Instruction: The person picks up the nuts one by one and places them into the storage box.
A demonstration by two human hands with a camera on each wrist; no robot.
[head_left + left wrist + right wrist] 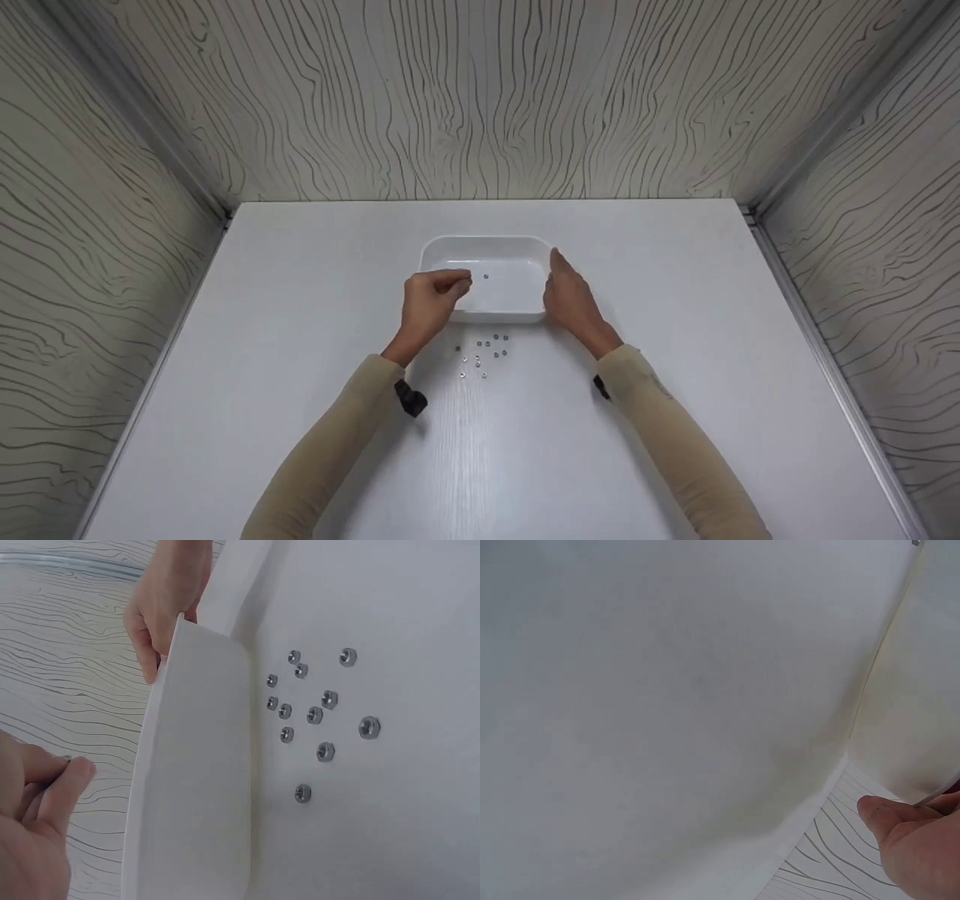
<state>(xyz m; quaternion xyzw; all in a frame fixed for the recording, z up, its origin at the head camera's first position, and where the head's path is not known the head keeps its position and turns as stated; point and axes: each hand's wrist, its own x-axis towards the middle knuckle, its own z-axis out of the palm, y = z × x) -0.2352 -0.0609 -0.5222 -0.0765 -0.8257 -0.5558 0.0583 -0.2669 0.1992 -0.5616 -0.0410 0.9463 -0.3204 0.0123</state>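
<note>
The left hand (431,300) arches over the white tray (499,317), its grip pinching a mostly hidden nut (67,758), while the right hand (571,296) clasps the tray's right rim, loose nuts (369,727) lying on the worktop (315,300) beside its near wall.

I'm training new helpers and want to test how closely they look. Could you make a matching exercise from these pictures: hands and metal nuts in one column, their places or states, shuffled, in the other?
Column one
1. Left hand
2. Right hand
3. Lone nut
4. Scattered nuts

Column two
A. On the table, on the person's side of the tray
B. Holding the tray's right side
C. Lying inside the tray
D. Pinching a small piece over the tray

Right pairs: 1-D, 2-B, 3-C, 4-A.
</note>
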